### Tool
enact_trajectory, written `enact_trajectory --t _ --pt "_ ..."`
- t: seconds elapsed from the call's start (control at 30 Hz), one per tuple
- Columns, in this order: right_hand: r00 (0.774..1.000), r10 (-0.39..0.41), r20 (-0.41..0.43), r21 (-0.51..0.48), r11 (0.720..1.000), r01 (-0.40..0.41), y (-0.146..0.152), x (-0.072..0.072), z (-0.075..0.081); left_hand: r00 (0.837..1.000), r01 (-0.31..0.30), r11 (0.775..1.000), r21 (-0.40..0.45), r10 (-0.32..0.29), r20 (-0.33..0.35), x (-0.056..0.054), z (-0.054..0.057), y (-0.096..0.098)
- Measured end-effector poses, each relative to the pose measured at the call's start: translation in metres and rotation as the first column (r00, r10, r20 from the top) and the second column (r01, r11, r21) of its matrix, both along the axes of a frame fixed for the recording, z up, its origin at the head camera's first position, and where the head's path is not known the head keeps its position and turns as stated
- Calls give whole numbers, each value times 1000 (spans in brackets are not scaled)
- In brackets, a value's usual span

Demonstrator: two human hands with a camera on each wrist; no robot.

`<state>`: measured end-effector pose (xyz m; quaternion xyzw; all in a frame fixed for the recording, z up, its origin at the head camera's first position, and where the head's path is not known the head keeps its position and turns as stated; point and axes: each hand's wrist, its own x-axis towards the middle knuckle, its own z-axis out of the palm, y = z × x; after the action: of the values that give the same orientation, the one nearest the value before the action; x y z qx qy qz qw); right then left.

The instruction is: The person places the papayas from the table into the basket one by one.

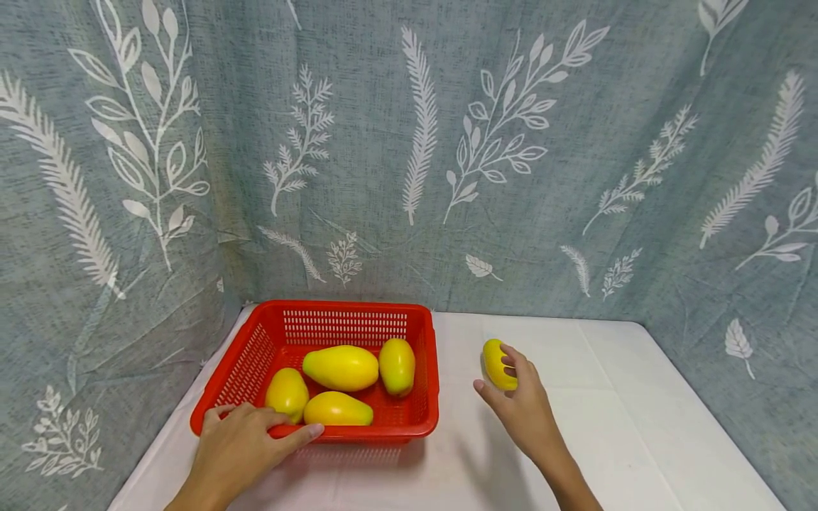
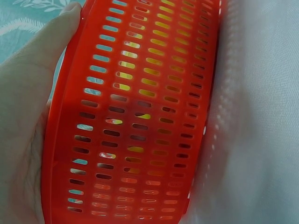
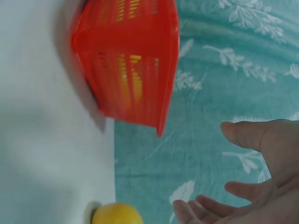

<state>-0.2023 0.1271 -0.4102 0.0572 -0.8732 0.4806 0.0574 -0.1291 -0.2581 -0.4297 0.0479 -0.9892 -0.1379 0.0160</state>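
A red plastic basket (image 1: 358, 433) with slotted walls holds several smooth yellow fruits, shaped like mangoes or papayas, some with greenish ends. My left hand (image 1: 239, 443) grips its near rim at the left, its thumb lying along the rim; the left wrist view shows the slotted wall (image 2: 135, 112) close up beside that hand. Right of the basket, one more yellow fruit (image 1: 495, 363) lies on the white table. Over this fruit's near right side reaches my right hand (image 1: 525, 408), fingers spread and loosely bent; the right wrist view shows them apart from the fruit (image 3: 117, 215).
A white cloth (image 1: 607, 411) covers the table. Grey-green curtains (image 1: 383, 177) with white leaf patterns stand behind it and along both sides. The basket's right wall (image 1: 434, 376) lies between the two hands.
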Motion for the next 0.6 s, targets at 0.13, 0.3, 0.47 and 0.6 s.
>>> enact_trajectory --t 0.13,0.3,0.47,0.6 --pt "999 -35 5 44 998 35 10 -2 -4 1000 0 1000 7 0 -19 1 -1 -1" --pt "998 -58 -9 77 995 58 20 -7 -9 1000 -3 1000 16 3 -15 1 -1 -1" --pt "997 -73 -9 99 992 74 25 -17 -17 1000 -5 1000 17 5 -17 2 0 0" --pt "995 -102 11 87 991 100 29 -26 -26 1000 -3 1000 2 3 -3 1 0 0"
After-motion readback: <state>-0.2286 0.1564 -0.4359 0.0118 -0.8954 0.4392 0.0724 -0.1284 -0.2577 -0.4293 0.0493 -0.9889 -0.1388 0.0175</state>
